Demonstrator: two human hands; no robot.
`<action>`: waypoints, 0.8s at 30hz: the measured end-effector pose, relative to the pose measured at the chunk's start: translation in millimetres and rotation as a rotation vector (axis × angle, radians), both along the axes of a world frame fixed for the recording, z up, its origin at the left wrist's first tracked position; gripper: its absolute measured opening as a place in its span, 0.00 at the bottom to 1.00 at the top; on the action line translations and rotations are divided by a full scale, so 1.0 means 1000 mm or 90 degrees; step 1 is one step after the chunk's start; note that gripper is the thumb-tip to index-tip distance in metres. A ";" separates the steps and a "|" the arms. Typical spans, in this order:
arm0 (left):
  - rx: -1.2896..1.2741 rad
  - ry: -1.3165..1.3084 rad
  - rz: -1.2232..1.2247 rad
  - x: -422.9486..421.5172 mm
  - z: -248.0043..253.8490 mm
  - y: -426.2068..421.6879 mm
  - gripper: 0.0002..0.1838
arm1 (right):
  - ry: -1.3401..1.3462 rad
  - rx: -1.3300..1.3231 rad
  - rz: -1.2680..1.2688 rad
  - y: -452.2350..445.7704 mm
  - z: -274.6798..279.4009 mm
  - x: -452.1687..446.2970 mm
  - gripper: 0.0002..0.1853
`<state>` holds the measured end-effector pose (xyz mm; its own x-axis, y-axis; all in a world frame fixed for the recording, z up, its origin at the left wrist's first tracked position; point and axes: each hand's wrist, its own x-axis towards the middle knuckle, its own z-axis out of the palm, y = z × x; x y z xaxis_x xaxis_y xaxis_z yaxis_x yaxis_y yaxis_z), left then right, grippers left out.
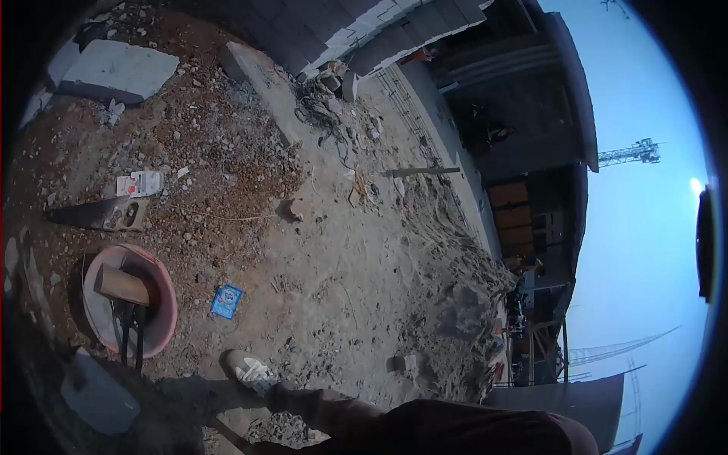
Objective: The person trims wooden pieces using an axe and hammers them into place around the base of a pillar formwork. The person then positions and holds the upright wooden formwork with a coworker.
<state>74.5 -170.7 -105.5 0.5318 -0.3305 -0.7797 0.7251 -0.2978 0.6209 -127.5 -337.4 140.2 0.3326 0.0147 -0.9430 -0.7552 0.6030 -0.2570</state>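
Observation:
Neither of my hands shows in the head view, which is turned on its side. Nearest my shoe (252,370) and trouser leg (334,409) lies a blue packet (226,301) on the dirt. A pink bucket (168,303) holds a wooden block (123,286) and a tool with two dark handles (133,341). Beside the bucket is a handsaw (98,214), its grip close to a white and red packet (139,183). A grey shovel-like blade (98,394) rests in shadow below the bucket.
White blocks (121,70) lie at the upper left, and a block wall (334,34) stands at the top. A sand heap (455,303) rises near the buildings (523,136). A brick piece (297,210) and a wooden stick (422,172) lie on the rubble-strewn ground.

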 end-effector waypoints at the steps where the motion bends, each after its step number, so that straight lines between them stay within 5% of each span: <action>1: -0.030 0.042 0.033 -0.009 -0.010 0.038 0.23 | 0.030 0.043 -0.059 -0.007 0.011 0.000 0.11; 3: -0.114 0.068 0.082 -0.058 -0.044 0.127 0.25 | 0.101 0.096 -0.096 -0.017 0.031 0.000 0.11; 4: 0.021 -0.037 -0.019 -0.049 0.057 0.048 0.26 | 0.100 0.112 -0.070 -0.018 0.033 0.004 0.12; 6: -0.204 0.006 0.260 -0.039 0.052 0.052 0.23 | 0.167 0.119 0.028 -0.026 0.040 0.023 0.12; 7: -0.102 0.092 0.454 -0.021 0.078 0.027 0.21 | 0.157 0.050 0.101 -0.022 0.040 0.031 0.09; 14: -0.256 0.155 0.723 0.038 0.017 0.088 0.10 | 0.073 -0.142 0.343 0.018 0.030 0.041 0.12; 24: -0.369 0.172 0.779 0.089 -0.015 0.142 0.08 | -0.162 -0.363 0.498 0.107 -0.066 0.098 0.13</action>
